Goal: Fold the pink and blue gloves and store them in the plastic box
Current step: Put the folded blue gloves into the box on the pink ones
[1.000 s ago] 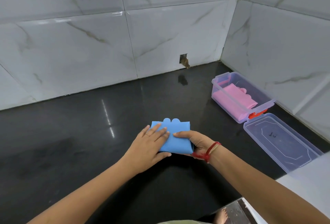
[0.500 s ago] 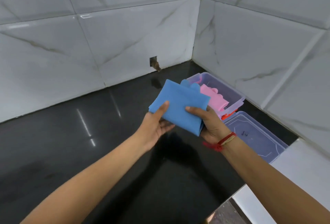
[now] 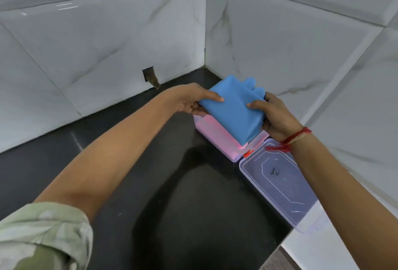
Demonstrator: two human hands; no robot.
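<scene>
The folded blue glove [image 3: 233,107] is held in the air just above the clear plastic box [image 3: 233,157], which stands near the corner of the black counter. My left hand [image 3: 193,99] grips the glove's left edge, thumb on top. My right hand [image 3: 272,117] grips its right edge, a red thread on the wrist. The folded pink glove [image 3: 215,134] lies inside the box, mostly hidden under the blue one. The glove's finger tips point toward the wall.
The box's clear lid [image 3: 280,183] lies flat on the counter [image 3: 150,183] right in front of the box, a red clasp [image 3: 247,153] between them. White marble-tiled walls meet in a corner behind. A small hole [image 3: 150,77] is in the back wall. The counter's edge runs at lower right.
Both hands lifted the folded blue glove off the counter and carried it right and away, from the middle of the counter to just over the box with the pink glove.
</scene>
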